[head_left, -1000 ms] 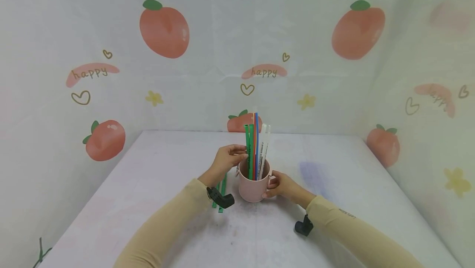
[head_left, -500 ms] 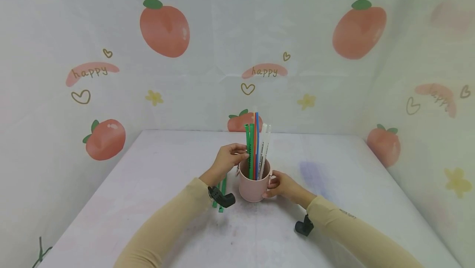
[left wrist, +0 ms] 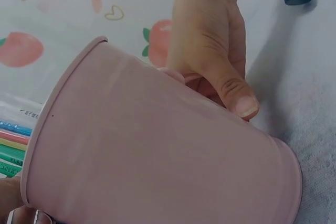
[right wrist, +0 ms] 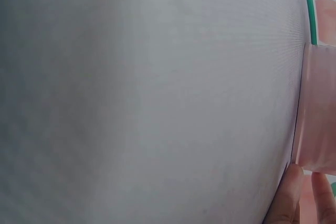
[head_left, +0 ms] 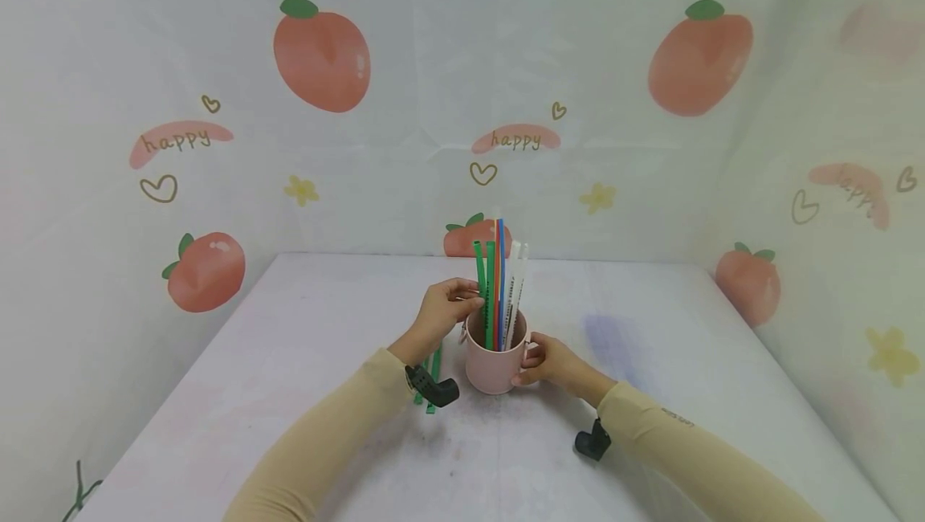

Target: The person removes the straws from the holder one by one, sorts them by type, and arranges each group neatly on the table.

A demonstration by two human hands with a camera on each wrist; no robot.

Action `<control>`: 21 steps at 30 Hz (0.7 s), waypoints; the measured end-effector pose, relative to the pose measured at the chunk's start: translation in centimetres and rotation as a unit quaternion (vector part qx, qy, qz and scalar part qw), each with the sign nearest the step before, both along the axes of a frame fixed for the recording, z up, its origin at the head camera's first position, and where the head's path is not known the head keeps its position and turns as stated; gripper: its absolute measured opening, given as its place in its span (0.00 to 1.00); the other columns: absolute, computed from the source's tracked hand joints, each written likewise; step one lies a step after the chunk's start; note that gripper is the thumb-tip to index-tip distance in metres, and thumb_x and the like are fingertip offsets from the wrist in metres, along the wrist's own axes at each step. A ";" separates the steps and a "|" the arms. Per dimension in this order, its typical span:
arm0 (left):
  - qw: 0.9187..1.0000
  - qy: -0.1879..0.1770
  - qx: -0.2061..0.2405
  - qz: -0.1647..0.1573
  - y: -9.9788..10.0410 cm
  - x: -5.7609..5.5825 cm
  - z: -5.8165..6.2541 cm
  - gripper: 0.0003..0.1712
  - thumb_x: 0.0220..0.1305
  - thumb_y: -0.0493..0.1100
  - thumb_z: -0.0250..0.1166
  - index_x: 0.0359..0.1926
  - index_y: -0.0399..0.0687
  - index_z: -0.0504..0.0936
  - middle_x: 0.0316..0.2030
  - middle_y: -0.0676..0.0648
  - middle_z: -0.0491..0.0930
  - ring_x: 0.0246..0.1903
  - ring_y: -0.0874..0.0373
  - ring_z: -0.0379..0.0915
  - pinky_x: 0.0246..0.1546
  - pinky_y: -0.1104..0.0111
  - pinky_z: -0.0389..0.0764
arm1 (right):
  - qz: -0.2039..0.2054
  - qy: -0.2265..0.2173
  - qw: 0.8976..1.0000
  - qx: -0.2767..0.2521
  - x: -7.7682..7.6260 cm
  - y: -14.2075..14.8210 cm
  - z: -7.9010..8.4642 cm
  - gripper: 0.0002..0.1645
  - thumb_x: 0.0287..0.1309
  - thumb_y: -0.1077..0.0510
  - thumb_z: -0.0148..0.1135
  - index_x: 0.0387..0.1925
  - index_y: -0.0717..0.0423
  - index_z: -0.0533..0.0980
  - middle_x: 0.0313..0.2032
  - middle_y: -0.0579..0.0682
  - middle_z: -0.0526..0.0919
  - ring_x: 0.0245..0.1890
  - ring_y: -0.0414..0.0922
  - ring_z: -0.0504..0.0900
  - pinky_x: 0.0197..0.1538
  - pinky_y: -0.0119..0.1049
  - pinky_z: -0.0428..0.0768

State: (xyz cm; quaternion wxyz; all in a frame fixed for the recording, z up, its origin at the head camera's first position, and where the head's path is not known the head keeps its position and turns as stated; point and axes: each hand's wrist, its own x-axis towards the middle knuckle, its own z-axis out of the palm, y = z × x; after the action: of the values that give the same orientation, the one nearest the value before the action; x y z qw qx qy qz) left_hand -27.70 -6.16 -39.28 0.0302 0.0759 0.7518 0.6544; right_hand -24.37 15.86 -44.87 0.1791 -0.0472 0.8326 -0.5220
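A pink cup (head_left: pixel 493 369) stands upright in the middle of the table. Long thin sticks lean in it: several green, red and blue ones, plus white sticks (head_left: pixel 515 289) with dark print. At the cup's left rim my left hand (head_left: pixel 444 311) pinches a green stick (head_left: pixel 478 258) between thumb and fingers; its fingertips show at the lower left corner of the left wrist view. My right hand (head_left: pixel 552 361) holds the cup by its handle side, thumb pressed on the wall. The pink wall (left wrist: pixel 152 140) fills most of the left wrist view.
More green sticks (head_left: pixel 435 373) lie on the table left of the cup, partly hidden by my left wrist. The white table (head_left: pixel 347 305) meets a patterned curtain (head_left: pixel 405 104) behind. A dark camera (head_left: pixel 592 440) hangs from my right wrist.
The top of the leftmost green stick has tipped slightly to the left. Both hands and the cup stay nearly where they were.
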 end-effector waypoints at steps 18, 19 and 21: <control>0.999 0.025 0.026 0.007 -0.1 0.4 0.9 0.12 0.63 0.35 0.65 0.48 0.38 0.80 0.39 0.44 0.79 0.40 0.59 0.79 0.46 0.66 0.83 | 0.009 0.009 1.000 -0.009 0.0 0.1 0.0 0.53 0.44 0.64 0.77 0.68 0.71 0.58 0.46 0.59 0.80 0.46 0.46 0.81 0.56 0.42 0.79; 0.999 0.025 0.031 0.007 -0.1 0.5 1.0 0.12 0.63 0.35 0.65 0.48 0.37 0.80 0.39 0.44 0.79 0.40 0.59 0.80 0.46 0.65 0.83 | 0.010 0.010 1.000 -0.009 0.0 0.1 0.0 0.53 0.44 0.64 0.77 0.68 0.70 0.58 0.46 0.59 0.80 0.46 0.46 0.81 0.55 0.42 0.79; 0.999 0.027 0.043 0.006 -0.1 0.6 1.2 0.12 0.63 0.34 0.64 0.48 0.36 0.79 0.39 0.43 0.78 0.39 0.58 0.81 0.46 0.65 0.84 | 0.012 0.011 1.000 -0.010 0.0 0.2 0.0 0.53 0.44 0.64 0.77 0.68 0.70 0.58 0.46 0.59 0.80 0.46 0.46 0.81 0.55 0.41 0.80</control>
State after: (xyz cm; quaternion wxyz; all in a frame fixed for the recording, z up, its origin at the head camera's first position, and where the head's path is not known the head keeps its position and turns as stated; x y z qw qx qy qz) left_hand -27.11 -6.23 -38.08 0.0025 0.0900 0.7238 0.6841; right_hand -24.40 16.03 -44.86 0.1762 -0.0647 0.8288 -0.5271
